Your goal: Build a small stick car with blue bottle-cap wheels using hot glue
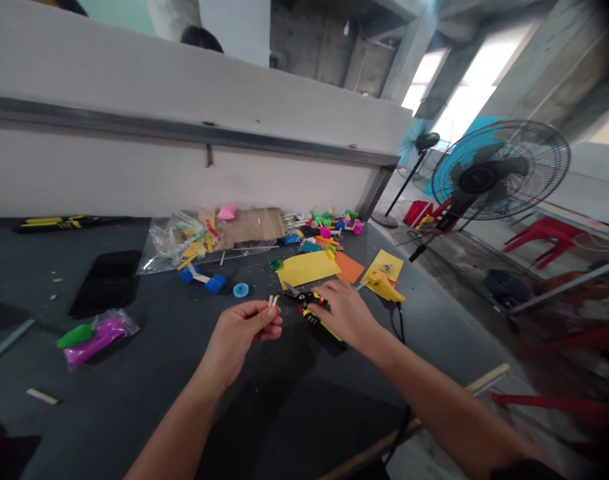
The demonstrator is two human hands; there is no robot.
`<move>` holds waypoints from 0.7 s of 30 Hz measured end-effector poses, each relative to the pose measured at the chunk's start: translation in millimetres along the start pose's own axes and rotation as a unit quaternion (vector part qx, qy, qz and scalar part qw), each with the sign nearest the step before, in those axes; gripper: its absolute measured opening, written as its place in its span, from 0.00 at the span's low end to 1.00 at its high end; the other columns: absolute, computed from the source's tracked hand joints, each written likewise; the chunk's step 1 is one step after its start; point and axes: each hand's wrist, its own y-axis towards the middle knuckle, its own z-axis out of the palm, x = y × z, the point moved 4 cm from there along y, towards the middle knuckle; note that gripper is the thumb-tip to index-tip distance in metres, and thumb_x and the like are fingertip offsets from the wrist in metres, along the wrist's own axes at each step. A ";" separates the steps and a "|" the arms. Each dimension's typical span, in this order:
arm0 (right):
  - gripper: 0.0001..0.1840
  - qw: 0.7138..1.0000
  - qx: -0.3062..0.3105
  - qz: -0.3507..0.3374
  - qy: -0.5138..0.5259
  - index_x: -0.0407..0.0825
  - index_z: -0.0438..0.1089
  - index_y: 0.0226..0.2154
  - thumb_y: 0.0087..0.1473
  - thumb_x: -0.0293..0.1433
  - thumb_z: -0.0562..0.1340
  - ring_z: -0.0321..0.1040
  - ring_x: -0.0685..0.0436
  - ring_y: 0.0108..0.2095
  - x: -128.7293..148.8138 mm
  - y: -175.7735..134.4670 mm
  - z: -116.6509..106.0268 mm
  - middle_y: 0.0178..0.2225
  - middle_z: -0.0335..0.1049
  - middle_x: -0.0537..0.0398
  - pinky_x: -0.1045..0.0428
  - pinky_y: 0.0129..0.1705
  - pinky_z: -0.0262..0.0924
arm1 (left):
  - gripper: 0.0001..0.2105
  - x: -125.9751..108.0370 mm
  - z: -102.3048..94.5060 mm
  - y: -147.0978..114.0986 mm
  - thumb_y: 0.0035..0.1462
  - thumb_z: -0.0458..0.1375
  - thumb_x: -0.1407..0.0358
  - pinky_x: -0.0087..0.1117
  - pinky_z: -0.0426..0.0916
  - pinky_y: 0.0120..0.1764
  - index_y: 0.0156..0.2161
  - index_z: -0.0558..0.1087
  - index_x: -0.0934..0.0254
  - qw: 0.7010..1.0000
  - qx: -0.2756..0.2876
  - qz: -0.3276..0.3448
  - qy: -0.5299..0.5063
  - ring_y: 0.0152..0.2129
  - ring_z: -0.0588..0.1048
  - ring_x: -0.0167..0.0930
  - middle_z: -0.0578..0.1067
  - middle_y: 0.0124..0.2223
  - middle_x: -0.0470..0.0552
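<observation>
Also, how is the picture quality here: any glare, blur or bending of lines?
Head view: the windows are blown out white; the wall rail bows from wide-angle distortion; the right edge is smeared and dark; the left hand and small sticks stay fairly sharp.

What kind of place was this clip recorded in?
Probably a craft bench in a bare workshop or factory hall. The dark worktable holds coloured paper sheets, snips and a yellow glue gun; beside it stand a pedestal fan and raw concrete pillars.
</observation>
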 end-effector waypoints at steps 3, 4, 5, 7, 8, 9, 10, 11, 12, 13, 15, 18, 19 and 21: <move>0.09 0.985 -0.053 -0.017 0.165 0.50 0.73 0.37 0.57 0.33 0.58 0.66 0.44 0.42 22.7 2.9 -13.2 0.38 0.73 0.51 0.50 0.47 0.55 | 0.14 -2.7 1.8 -1.3 0.40 0.67 0.60 0.28 0.72 0.30 0.32 0.76 0.68 1.000 -0.003 0.009 0.005 0.21 0.74 0.25 0.76 0.27 0.47; 0.08 0.974 -0.058 -0.013 0.217 0.50 0.73 0.36 0.56 0.33 0.59 0.67 0.46 0.40 30.1 3.3 -14.2 0.37 0.73 0.52 0.51 0.45 0.57 | 0.14 -3.7 2.3 -1.7 0.39 0.67 0.60 0.28 0.72 0.30 0.32 0.76 0.68 1.000 -0.005 0.012 0.005 0.21 0.74 0.25 0.76 0.27 0.47; 0.07 0.962 -0.056 -0.008 0.266 0.50 0.74 0.36 0.55 0.32 0.60 0.68 0.46 0.38 37.0 3.6 -13.3 0.36 0.74 0.54 0.52 0.42 0.59 | 0.15 -4.3 2.7 -2.1 0.39 0.68 0.60 0.28 0.72 0.31 0.32 0.76 0.68 1.000 -0.006 0.014 0.006 0.21 0.74 0.25 0.76 0.27 0.46; 0.07 0.933 -0.039 0.005 0.359 0.50 0.74 0.34 0.51 0.32 0.62 0.70 0.47 0.36 47.7 4.4 -7.7 0.35 0.75 0.55 0.53 0.39 0.61 | 0.14 -4.8 3.8 -2.8 0.38 0.68 0.61 0.28 0.72 0.31 0.32 0.77 0.67 1.000 -0.002 0.016 0.009 0.21 0.74 0.25 0.77 0.27 0.46; 0.07 0.915 -0.028 0.012 0.401 0.50 0.75 0.33 0.50 0.32 0.63 0.70 0.47 0.36 51.2 4.8 -4.0 0.34 0.75 0.55 0.53 0.38 0.62 | 0.14 -4.4 4.6 -3.3 0.39 0.68 0.61 0.28 0.72 0.30 0.31 0.77 0.67 1.000 0.006 0.015 0.014 0.21 0.74 0.25 0.77 0.27 0.47; 0.07 0.898 -0.019 0.020 0.439 0.50 0.75 0.32 0.49 0.32 0.64 0.71 0.46 0.36 53.2 5.3 -0.1 0.34 0.75 0.55 0.52 0.39 0.62 | 0.13 -3.7 5.8 -3.8 0.39 0.67 0.61 0.27 0.72 0.29 0.30 0.77 0.67 1.000 0.017 0.013 0.021 0.21 0.75 0.25 0.77 0.27 0.47; 0.06 0.882 -0.011 0.031 0.470 0.49 0.75 0.31 0.47 0.32 0.64 0.71 0.46 0.36 53.8 5.7 3.6 0.33 0.76 0.56 0.52 0.39 0.63 | 0.12 -2.7 7.2 -4.4 0.41 0.67 0.60 0.27 0.72 0.28 0.30 0.77 0.68 0.999 0.031 0.010 0.029 0.20 0.75 0.26 0.77 0.26 0.48; 0.06 0.868 -0.004 0.044 0.495 0.49 0.75 0.30 0.46 0.33 0.65 0.71 0.46 0.35 53.0 6.0 7.2 0.32 0.76 0.56 0.52 0.39 0.63 | 0.12 -1.6 8.7 -5.1 0.42 0.66 0.60 0.26 0.71 0.27 0.29 0.77 0.68 0.998 0.046 0.005 0.036 0.20 0.75 0.26 0.77 0.26 0.48; 0.06 0.855 0.006 0.058 0.516 0.48 0.75 0.29 0.45 0.33 0.66 0.71 0.47 0.33 51.6 6.2 10.7 0.31 0.76 0.56 0.52 0.38 0.63 | 0.12 -0.4 10.2 -5.9 0.43 0.66 0.59 0.26 0.71 0.26 0.29 0.76 0.68 0.997 0.060 0.000 0.042 0.20 0.75 0.26 0.77 0.25 0.49; 0.06 0.843 0.018 0.072 0.533 0.48 0.75 0.28 0.44 0.33 0.66 0.70 0.47 0.31 49.6 6.2 14.0 0.29 0.75 0.57 0.52 0.36 0.63 | 0.12 0.8 11.8 -6.7 0.44 0.65 0.59 0.26 0.71 0.26 0.28 0.76 0.68 0.996 0.073 -0.007 0.046 0.19 0.75 0.26 0.77 0.25 0.49; 0.07 0.815 0.036 0.094 0.571 0.46 0.75 0.27 0.42 0.33 0.67 0.69 0.49 0.27 45.1 6.1 19.4 0.24 0.73 0.58 0.53 0.33 0.62 | 0.12 2.4 14.4 -8.4 0.45 0.65 0.59 0.26 0.71 0.26 0.29 0.76 0.68 0.995 0.091 -0.022 0.039 0.19 0.75 0.26 0.77 0.25 0.49; 0.07 0.773 0.038 0.120 0.622 0.45 0.75 0.26 0.42 0.33 0.67 0.66 0.52 0.24 38.6 6.1 24.6 0.21 0.71 0.59 0.55 0.30 0.60 | 0.12 3.6 17.5 -10.7 0.48 0.63 0.59 0.27 0.72 0.27 0.33 0.76 0.68 0.992 0.119 -0.047 0.000 0.20 0.75 0.26 0.77 0.27 0.50; 0.07 0.760 0.038 0.127 0.636 0.45 0.75 0.26 0.42 0.33 0.67 0.65 0.52 0.23 37.2 6.1 26.0 0.21 0.71 0.59 0.55 0.29 0.60 | 0.12 3.9 18.2 -11.1 0.49 0.62 0.59 0.27 0.72 0.28 0.34 0.76 0.68 0.990 0.128 -0.054 -0.014 0.21 0.76 0.26 0.78 0.28 0.50; 0.08 0.742 0.041 0.139 0.655 0.45 0.74 0.26 0.42 0.33 0.67 0.64 0.53 0.23 36.0 6.2 28.3 0.20 0.70 0.59 0.56 0.29 0.59 | 0.12 4.7 18.9 -11.4 0.50 0.61 0.59 0.29 0.73 0.29 0.35 0.76 0.68 0.988 0.141 -0.062 -0.034 0.21 0.76 0.27 0.78 0.29 0.50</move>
